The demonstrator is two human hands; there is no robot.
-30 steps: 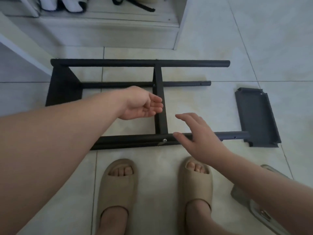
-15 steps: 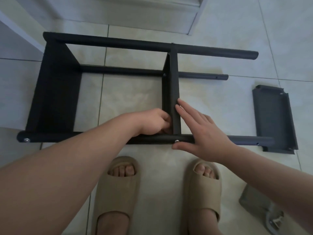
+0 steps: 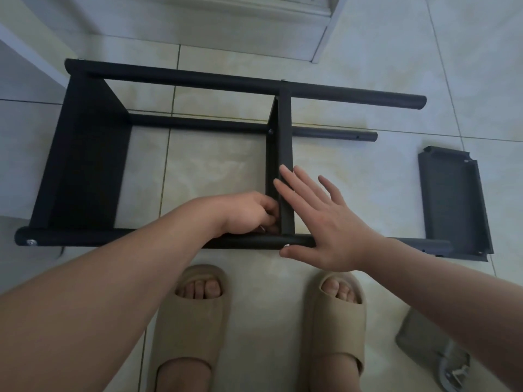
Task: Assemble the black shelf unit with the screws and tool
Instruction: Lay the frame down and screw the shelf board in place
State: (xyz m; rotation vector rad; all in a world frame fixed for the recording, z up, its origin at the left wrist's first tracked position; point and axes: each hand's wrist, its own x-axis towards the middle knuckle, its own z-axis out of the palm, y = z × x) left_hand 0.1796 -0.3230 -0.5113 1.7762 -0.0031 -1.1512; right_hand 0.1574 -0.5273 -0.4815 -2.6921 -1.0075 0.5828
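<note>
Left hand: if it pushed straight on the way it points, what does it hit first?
The middle shelf panel: the left hand points at its near end, just above the front pole, and looks to be touching it.

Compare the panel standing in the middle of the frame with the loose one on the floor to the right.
The middle panel stands on edge between the poles, with screws showing at its ends; the loose panel lies flat on the tiles, rim up. The right hand touches the middle panel; no hand touches the loose panel. Both are dark, rectangular shelf panels.
</note>
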